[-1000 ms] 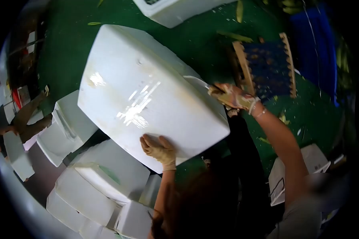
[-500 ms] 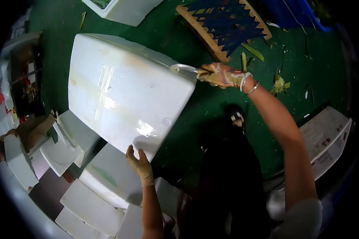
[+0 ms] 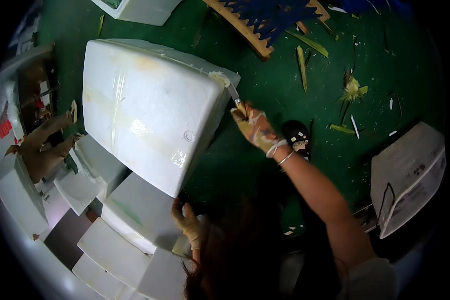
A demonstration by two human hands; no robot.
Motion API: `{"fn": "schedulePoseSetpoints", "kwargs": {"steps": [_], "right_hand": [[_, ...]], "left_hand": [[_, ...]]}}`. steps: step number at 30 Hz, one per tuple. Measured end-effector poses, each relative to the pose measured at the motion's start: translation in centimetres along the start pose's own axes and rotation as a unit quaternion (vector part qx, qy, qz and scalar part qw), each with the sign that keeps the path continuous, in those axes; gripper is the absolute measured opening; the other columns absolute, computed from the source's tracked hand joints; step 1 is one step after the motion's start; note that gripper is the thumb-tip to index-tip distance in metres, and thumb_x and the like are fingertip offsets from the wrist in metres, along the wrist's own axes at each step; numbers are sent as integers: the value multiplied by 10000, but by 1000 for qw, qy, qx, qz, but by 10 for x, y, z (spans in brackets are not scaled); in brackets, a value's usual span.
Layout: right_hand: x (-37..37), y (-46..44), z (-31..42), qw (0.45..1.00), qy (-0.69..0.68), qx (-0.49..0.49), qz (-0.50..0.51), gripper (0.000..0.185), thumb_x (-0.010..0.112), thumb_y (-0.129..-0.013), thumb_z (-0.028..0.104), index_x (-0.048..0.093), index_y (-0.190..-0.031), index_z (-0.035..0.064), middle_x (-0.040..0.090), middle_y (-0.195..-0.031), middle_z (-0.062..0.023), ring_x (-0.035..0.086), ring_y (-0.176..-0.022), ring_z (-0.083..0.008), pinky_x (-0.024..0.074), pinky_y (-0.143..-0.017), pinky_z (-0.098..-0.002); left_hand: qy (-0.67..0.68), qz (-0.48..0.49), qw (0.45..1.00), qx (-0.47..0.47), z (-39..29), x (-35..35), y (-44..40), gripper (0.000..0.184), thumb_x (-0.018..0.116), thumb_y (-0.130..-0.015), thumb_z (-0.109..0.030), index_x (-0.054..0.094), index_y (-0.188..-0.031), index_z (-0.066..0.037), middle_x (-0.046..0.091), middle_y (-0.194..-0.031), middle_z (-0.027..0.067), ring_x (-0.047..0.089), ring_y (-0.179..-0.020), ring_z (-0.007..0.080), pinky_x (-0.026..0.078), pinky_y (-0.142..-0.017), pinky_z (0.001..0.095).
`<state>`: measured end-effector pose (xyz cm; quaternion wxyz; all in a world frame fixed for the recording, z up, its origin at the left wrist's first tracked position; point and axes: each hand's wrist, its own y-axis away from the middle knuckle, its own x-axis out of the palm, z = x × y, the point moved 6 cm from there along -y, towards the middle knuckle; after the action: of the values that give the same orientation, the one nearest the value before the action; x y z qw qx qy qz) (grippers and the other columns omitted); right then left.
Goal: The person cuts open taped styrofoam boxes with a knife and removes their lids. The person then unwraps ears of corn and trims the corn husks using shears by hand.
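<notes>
A large white foam box (image 3: 145, 110) with shiny tape across it lies tilted in front of me. My right hand (image 3: 257, 129), in a stained patterned glove, is closed round the light handle of a knife (image 3: 234, 94). The knife's metal blade meets the box's upper right corner, where the foam looks rough and yellowish. My left hand (image 3: 186, 223), in a pale glove, is at the box's bottom corner, fingers apart and the tips touching or almost touching it. Nothing shows in the left hand.
More white foam boxes (image 3: 105, 245) are stacked at lower left, with another person's legs (image 3: 47, 145) beside them. A foam box (image 3: 145, 11) stands at the top. A wooden frame with dark blue webbing (image 3: 265, 17), leaf scraps (image 3: 301, 69) and a grey-white crate (image 3: 405, 175) are on the green floor.
My right hand has moved down and left, bringing the knife against the box corner at a steeper angle. My left hand has slid down to the bottom corner. The view has shifted slightly.
</notes>
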<state>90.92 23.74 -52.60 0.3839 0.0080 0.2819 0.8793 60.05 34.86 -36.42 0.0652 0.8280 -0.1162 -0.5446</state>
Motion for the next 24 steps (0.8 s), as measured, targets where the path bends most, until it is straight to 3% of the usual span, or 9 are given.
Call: {"fn": "schedulePoseSetpoints", "kwargs": {"steps": [5, 8, 10, 11, 12, 13, 15, 18, 24], "right_hand": [[82, 49, -14, 975, -10, -38, -218, 191, 615, -837, 173, 534, -934, 29, 579, -789, -116, 608, -755, -260, 491, -638, -341], [144, 37, -49, 842, 524, 8, -126, 71, 562, -819, 107, 543, -888, 107, 545, -744, -23, 587, -677, -143, 469, -561, -278], [177, 82, -46, 978, 100, -5, -181, 287, 579, -850, 171, 466, -1076, 34, 606, -831, -118, 635, -736, -246, 502, -584, -327], [193, 105, -44, 972, -101, -27, -212, 399, 587, -866, 203, 428, -1169, -2, 637, -874, -165, 658, -766, -298, 519, -595, -352], [218, 120, -44, 987, -55, 103, -108, 453, 590, -865, 213, 401, -1202, -25, 626, -848, -186, 654, -819, -317, 517, -602, -345], [223, 144, -30, 986, -92, 74, -117, 462, 586, -867, 226, 393, -1192, -39, 622, -810, -180, 655, -758, -333, 508, -562, -334], [273, 201, -35, 987, 122, 60, -80, 421, 561, -881, 216, 392, -1192, -11, 578, -689, -114, 623, -591, -264, 439, -432, -279], [334, 275, -58, 998, 31, 24, -42, 336, 557, -860, 210, 429, -1115, 32, 534, -643, -86, 574, -533, -206, 411, -410, -283], [276, 362, -53, 981, 165, 3, 100, 118, 491, -841, 200, 501, -879, 89, 479, -587, -68, 496, -493, -199, 382, -429, -312]], "left_hand": [[139, 21, 990, -28, 35, -14, 32, 354, 538, -868, -55, 493, -1211, 18, 562, -1146, 132, 539, -1043, 214, 430, -910, 306], [175, -7, 981, -77, 70, -37, 56, 347, 516, -866, -44, 504, -1207, 15, 558, -1158, 120, 528, -1065, 203, 416, -933, 307], [204, -27, 974, -92, 83, -52, 66, 350, 526, -868, -56, 508, -1210, 12, 555, -1172, 108, 515, -1087, 195, 395, -961, 309], [213, -28, 973, -89, 87, -56, 67, 350, 526, -868, -56, 508, -1210, 12, 555, -1172, 108, 515, -1087, 195, 395, -961, 309], [254, -37, 962, -94, 92, -63, 72, 354, 535, -870, -65, 510, -1216, 6, 552, -1181, 103, 511, -1095, 192, 390, -967, 307], [291, -46, 950, -102, 98, -74, 79, 358, 545, -873, -74, 512, -1222, 0, 549, -1189, 98, 507, -1103, 189, 384, -973, 305], [276, -51, 955, -96, 103, -93, 87, 371, 561, -872, -75, 515, -1236, -20, 539, -1210, 88, 494, -1128, 182, 369, -990, 303], [234, -47, 964, -120, 114, -120, 96, 364, 560, -881, -87, 517, -1238, -28, 540, -1213, 92, 493, -1130, 185, 373, -982, 306], [328, -62, 937, -103, 91, -185, 99, 325, 549, -885, -78, 526, -1201, -5, 560, -1173, 104, 518, -1076, 199, 400, -948, 298]]}}
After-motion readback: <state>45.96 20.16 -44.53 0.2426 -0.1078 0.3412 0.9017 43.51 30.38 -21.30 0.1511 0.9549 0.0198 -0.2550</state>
